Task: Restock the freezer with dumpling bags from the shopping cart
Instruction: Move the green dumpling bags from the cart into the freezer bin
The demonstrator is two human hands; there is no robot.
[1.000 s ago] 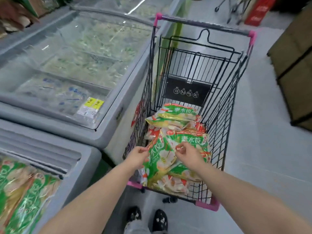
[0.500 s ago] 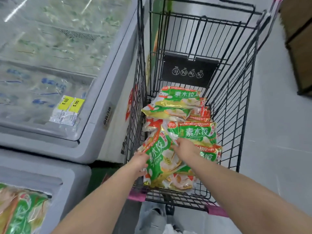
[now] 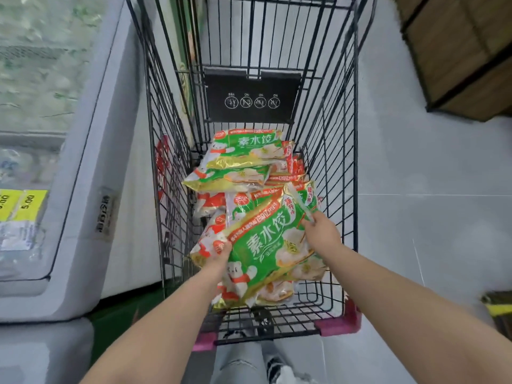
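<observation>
Item: top dumpling bag point(image 3: 271, 242), low in the shopping cart point(image 3: 340, 162) — my left hand point(image 3: 219, 256) grips its near corner, my right hand point(image 3: 321, 231) pinches its far edge. Several more bags point(image 3: 246, 151) lie beneath; the freezer point(image 3: 91, 189) stands left — I judge restocking far from done.

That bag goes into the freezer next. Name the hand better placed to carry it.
Likely left. The left hand grips the dumpling bag on the side nearest the freezer, left of the shopping cart; the right hand pinches its far edge.
</observation>
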